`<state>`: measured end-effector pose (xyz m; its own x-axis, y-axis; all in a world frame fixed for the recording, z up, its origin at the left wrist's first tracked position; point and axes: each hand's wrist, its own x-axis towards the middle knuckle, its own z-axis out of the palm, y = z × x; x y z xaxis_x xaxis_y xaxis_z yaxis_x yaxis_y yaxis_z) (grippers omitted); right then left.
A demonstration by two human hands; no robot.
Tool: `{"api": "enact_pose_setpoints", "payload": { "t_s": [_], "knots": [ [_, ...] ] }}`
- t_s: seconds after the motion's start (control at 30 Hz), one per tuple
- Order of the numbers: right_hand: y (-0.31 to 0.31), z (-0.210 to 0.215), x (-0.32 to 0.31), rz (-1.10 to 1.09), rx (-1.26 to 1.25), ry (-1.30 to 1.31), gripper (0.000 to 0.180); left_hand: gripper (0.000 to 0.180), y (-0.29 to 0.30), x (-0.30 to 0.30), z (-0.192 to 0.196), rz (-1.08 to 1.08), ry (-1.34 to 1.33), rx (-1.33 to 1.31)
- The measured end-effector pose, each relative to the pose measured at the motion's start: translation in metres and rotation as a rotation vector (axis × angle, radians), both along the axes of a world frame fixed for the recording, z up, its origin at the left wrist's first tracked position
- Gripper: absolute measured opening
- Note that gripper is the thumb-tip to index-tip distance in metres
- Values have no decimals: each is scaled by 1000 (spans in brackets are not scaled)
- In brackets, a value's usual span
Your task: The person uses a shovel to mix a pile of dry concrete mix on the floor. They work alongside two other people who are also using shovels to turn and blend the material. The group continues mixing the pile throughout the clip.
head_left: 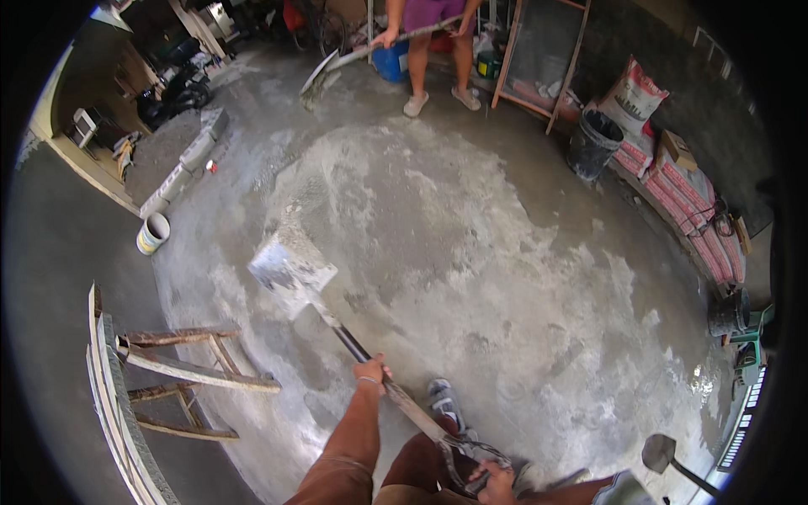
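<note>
We grip 1 shovel [411,410]: left hand [369,371] clenched mid-length, right hand [497,484] round near end, blade [292,268] far left.

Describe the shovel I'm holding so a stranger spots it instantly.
Start at the grey floor; left of its centre is a pale, squarish blade. That shovel slants down rightward to your left hand and right hand. Unlike the co-worker's shovel at the top, it shows a broad blade face.

Grey mix [404,210] on concrete floor [530,160]
</note>
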<state>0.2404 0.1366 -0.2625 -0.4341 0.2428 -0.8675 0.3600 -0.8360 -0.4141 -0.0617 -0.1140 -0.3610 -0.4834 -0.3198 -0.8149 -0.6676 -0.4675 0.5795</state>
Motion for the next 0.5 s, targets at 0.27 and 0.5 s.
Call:
{"api": "enact_pose_setpoints", "payload": {
  "t_s": [0.27, 0.5],
  "knots": [
    [60, 90, 176, -224, 157, -294, 18, 6, 115, 216, -97, -98, -444, 380],
    [22, 101, 147, 287, 226, -122, 31, 17, 68, 207, -118, -123, -576, 407]
  ]
}}
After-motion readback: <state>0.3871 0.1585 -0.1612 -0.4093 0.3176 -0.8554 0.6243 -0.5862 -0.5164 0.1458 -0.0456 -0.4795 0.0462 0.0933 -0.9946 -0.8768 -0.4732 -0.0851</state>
